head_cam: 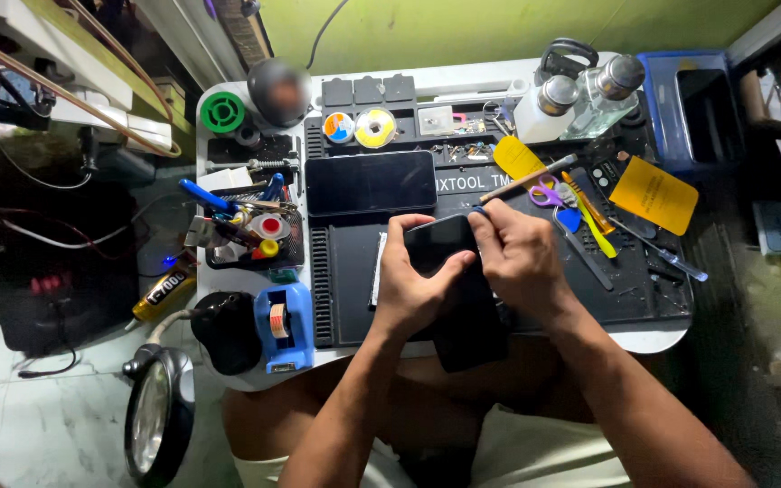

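Head view shows the left hand [413, 285] clamped on a black slab-shaped phone [445, 248] lying lengthwise toward the body, the right hand [522, 258] pinching its far top edge.

Light falls from above onto the middle of the frame, so the bench [427, 90] and the green wall [499, 27] at the top read bright and evenly lit. The hands [463, 267] are clearly lit, with soft shadow beneath them. A dark phone [371, 182] at centre shows a faint sheen. The left and right edges sink into dimness. Wide-angle distortion bends lines toward the corners. The right edge is smeared and out of focus, as is a round blurred patch [278, 90] at upper left of centre. The marble floor [38, 407] at lower left is moderately lit.
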